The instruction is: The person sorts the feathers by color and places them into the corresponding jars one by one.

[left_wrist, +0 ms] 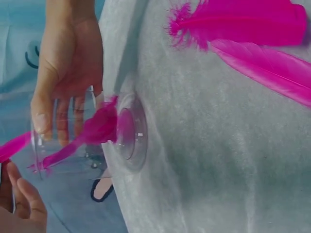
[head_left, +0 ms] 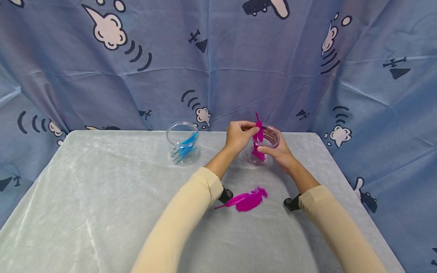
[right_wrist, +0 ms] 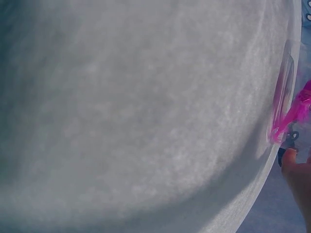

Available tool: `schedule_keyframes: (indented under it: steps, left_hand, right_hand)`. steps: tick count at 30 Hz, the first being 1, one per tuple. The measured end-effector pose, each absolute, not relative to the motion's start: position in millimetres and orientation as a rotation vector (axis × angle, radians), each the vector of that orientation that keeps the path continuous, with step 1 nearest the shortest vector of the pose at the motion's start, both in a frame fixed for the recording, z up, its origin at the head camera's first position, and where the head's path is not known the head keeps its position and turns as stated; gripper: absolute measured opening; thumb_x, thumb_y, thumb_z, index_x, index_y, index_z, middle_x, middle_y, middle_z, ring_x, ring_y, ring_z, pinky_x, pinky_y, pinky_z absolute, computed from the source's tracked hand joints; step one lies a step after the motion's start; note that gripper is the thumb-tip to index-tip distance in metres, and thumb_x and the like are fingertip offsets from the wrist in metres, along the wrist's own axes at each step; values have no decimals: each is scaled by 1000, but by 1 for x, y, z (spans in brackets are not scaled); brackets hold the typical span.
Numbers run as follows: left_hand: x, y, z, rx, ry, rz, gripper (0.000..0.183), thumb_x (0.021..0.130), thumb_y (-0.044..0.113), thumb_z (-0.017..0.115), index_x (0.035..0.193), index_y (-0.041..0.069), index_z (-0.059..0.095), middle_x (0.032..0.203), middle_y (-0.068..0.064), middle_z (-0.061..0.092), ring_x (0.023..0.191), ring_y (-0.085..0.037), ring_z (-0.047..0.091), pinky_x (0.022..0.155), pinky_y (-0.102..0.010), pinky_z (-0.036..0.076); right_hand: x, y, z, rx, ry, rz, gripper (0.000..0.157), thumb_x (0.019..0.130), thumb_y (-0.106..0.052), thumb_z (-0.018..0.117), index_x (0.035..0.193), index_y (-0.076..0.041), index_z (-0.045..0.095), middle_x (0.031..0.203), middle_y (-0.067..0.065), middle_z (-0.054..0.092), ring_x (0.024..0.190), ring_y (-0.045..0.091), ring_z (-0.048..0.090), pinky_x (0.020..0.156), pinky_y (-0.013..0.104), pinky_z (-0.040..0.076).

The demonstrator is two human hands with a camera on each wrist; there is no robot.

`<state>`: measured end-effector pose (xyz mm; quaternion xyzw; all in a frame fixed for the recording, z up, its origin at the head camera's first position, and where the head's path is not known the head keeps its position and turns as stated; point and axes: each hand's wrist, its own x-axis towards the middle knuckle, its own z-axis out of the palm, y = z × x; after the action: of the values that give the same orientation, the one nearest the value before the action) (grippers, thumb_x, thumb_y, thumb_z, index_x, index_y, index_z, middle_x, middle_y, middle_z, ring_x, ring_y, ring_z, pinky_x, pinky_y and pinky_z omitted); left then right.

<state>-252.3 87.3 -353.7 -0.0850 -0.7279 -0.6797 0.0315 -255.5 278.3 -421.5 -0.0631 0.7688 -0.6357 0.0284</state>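
At the mouth of the right-hand clear plastic jar (head_left: 252, 156), my left hand (head_left: 239, 137) pinches a magenta feather (head_left: 260, 132) between thumb and fingers, its quill pointing up. My right hand (head_left: 280, 152) holds the side of that jar, with the thumb in front and the fingers behind. Magenta feathers (left_wrist: 99, 126) stand inside the jar in the left wrist view; I cannot tell how many. Two more magenta feathers (head_left: 249, 201) lie on the table between my forearms. The right wrist view catches only part of the jar and my right hand (right_wrist: 297, 177) at its edge.
Left of my hands stands a second clear jar (head_left: 173, 154) with several blue feathers (head_left: 186, 147) in it. A pale grey cloth covers the table (head_left: 112, 197). Close behind the table's back edge hangs a blue patterned curtain (head_left: 235, 91), which continues along both sides.
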Motion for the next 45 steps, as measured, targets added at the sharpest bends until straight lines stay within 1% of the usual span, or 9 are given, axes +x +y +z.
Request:
schedule_keyframes:
  steps: [5, 10, 15, 17, 21, 26, 30, 40, 45]
  left_hand:
    - [-253, 89, -357, -254, -2366, -1970, 15, 89, 12, 75, 100, 2, 78, 95, -9, 75, 82, -15, 66, 67, -18, 52]
    - [-254, 90, -359, -290, -2478, -1879, 16, 92, 14, 72, 102, 4, 78, 94, -7, 75, 84, -15, 66, 70, -20, 50]
    - [-255, 92, -359, -318, -2538, -1810, 18, 94, 16, 70, 104, 4, 78, 94, -6, 74, 80, -13, 65, 68, -20, 50]
    - [-253, 92, -359, -329, -2572, -1770, 18, 95, 17, 69, 105, 5, 78, 97, -6, 74, 83, -13, 65, 71, -22, 51]
    - [-251, 91, -357, -384, -2611, -1735, 19, 96, 16, 66, 109, 6, 77, 103, -6, 73, 87, -14, 65, 73, -23, 51]
    - [-249, 89, -357, -476, -2598, -1765, 25, 97, 12, 64, 119, 5, 72, 107, -9, 73, 82, -17, 66, 67, -21, 50]
    - [-249, 85, -359, -534, -2556, -1817, 28, 97, 10, 63, 124, 3, 69, 109, -10, 72, 82, -15, 65, 66, -18, 49]
    - [-247, 63, -372, -622, -2459, -1942, 23, 94, 5, 64, 116, -1, 69, 100, -11, 70, 73, -18, 65, 67, -23, 55]
    - [-240, 52, -387, -723, -2580, -1909, 24, 92, 2, 66, 115, -2, 69, 101, -16, 71, 80, -23, 67, 66, -23, 53]
  right_hand:
    - [-256, 278, -422, -199, 2382, -1950, 83, 93, -8, 70, 155, -15, 16, 158, 11, 27, 147, 29, 24, 112, 36, 38]
    - [-256, 277, -421, -201, 2371, -1953, 83, 93, -8, 69, 156, -14, 15, 159, 11, 26, 147, 30, 23, 111, 32, 39]
    - [-257, 277, -420, -185, 2361, -1952, 85, 93, -9, 70, 156, -15, 14, 160, 11, 25, 148, 29, 23, 115, 42, 33]
    - [-256, 277, -420, -180, 2364, -1945, 86, 93, -10, 70, 157, -15, 13, 160, 10, 25, 148, 28, 23, 116, 46, 30]
    - [-256, 277, -420, -183, 2361, -1947, 85, 93, -8, 69, 157, -14, 13, 160, 10, 24, 148, 28, 23, 116, 46, 30]
    - [-255, 279, -420, -163, 2364, -1945, 85, 93, -9, 69, 157, -14, 13, 161, 11, 24, 149, 29, 20, 117, 49, 26]
    - [-253, 279, -420, -148, 2367, -1935, 86, 93, -11, 70, 157, -13, 13, 161, 12, 24, 150, 29, 18, 119, 50, 23]
    - [-253, 278, -421, -170, 2347, -1981, 86, 92, -7, 70, 157, -10, 13, 160, 15, 26, 150, 30, 18, 119, 51, 21]
    - [-253, 277, -421, -147, 2357, -1975, 87, 91, -8, 72, 156, -12, 15, 160, 16, 26, 150, 30, 19, 119, 51, 19]
